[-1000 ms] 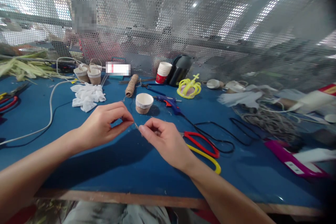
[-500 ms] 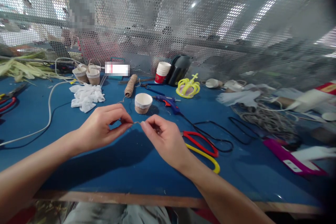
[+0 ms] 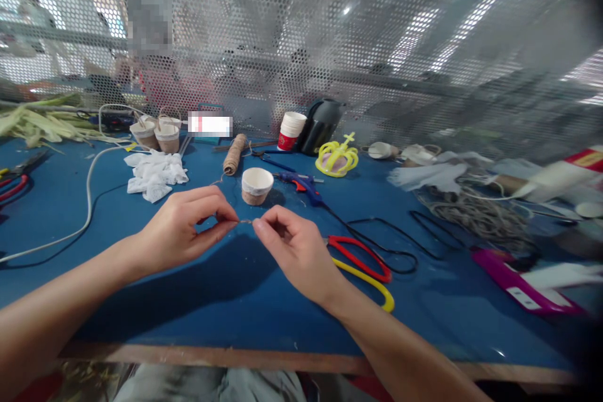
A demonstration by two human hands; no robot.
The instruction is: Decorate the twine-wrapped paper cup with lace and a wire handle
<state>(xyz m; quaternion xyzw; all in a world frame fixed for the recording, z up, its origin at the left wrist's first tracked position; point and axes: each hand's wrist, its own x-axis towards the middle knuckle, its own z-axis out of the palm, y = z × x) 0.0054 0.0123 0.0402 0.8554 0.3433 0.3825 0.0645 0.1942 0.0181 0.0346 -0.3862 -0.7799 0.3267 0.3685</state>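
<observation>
Twine (image 3: 245, 221): one short span, stretched between two hands above the table (image 3: 188, 314). Left hand (image 3: 176, 226): thumb and fingertips pinched on its one end. Right hand (image 3: 296, 251): pinched on the other. White-rimmed cup (image 3: 257, 186): one, upright, just beyond the hands. Twine roll (image 3: 234, 156): beside the cup, lying. Glue gun (image 3: 301, 185): blue, right of the cup.

Pale grey-green cloth with soft, loose wrinkles (image 3: 257, 384) covers the lap. The left hand (image 3: 186, 226), right hand (image 3: 296, 254) and slim forearms (image 3: 80, 279) are bare.
</observation>
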